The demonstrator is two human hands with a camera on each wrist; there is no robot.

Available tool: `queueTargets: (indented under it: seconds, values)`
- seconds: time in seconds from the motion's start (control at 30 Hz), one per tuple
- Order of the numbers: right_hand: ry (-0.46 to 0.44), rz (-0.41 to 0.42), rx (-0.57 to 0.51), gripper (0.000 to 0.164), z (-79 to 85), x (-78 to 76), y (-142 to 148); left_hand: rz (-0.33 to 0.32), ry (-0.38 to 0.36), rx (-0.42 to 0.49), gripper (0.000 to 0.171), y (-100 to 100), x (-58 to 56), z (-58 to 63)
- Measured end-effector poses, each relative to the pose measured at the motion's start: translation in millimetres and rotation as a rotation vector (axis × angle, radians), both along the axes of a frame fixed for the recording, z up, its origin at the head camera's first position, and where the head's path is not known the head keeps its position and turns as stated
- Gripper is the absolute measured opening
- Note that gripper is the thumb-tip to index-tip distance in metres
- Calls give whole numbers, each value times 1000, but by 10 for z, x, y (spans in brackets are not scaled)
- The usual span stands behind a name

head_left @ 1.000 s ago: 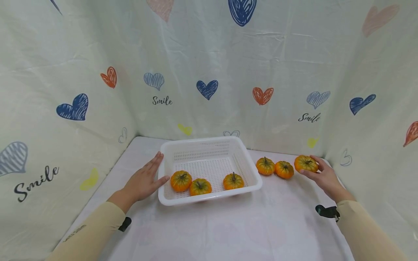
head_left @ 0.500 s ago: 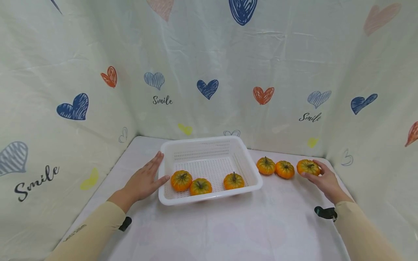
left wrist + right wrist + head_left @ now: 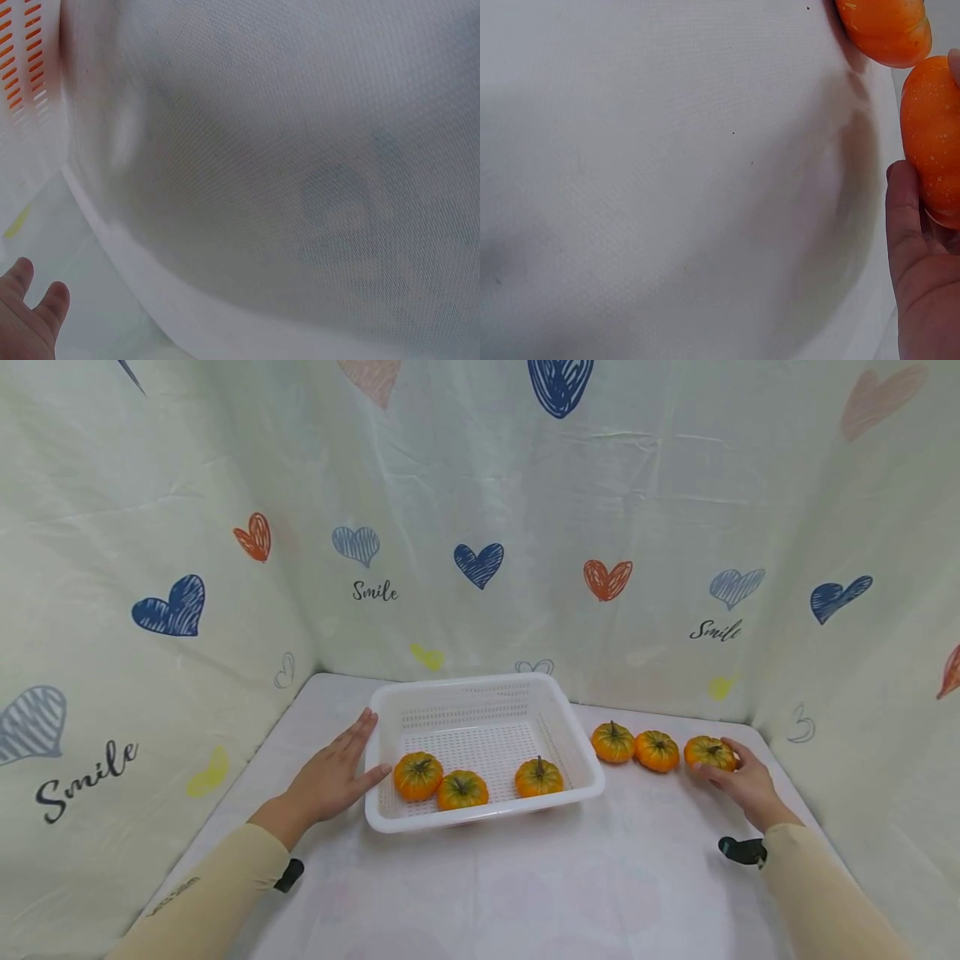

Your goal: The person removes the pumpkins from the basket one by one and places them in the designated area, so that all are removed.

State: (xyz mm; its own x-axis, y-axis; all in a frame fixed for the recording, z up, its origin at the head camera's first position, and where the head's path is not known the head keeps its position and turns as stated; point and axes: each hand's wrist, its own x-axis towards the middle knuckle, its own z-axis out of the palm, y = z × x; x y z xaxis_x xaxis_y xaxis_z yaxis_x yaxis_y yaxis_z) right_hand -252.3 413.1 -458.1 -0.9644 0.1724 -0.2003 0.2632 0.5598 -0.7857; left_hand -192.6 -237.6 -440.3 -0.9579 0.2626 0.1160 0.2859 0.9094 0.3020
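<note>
At the table's right side in the head view, my right hand (image 3: 750, 785) holds a small orange pumpkin (image 3: 709, 752) between thumb and fingers. The right wrist view shows the thumb and fingers against the side of this same pumpkin (image 3: 931, 135). Two more small pumpkins stand in a row to its left, a middle one (image 3: 657, 751) and one nearer the basket (image 3: 613, 742). My left hand (image 3: 327, 781) lies with straight, spread fingers along the left rim of a white plastic basket (image 3: 487, 817). Its thumb reaches over the rim.
Inside the basket sit three more pumpkins: a left one (image 3: 417, 776), one beside it (image 3: 462, 790) and one at the right (image 3: 538, 777). A white cloth covers the table (image 3: 600, 877). Curtains (image 3: 420, 468) printed with hearts rise behind and on both sides.
My right hand has lowered the pumpkin and shifted it slightly right and toward me, into line with the two beside it. The left hand and the basket stay put.
</note>
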Motion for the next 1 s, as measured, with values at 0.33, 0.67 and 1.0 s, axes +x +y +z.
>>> queueTargets:
  seconds: [0.33,0.67,1.0]
  values:
    - [-45,-16,6,108,-50,-40,-11,-4,19,7,90,5,4,-7]
    - [-51,-21,-6,109,-106,-70,-14,-1,25,4,91,13,-2,-20]
    - [-58,-33,31,111,-169,-102,-1,1,24,-1,89,17,3,5]
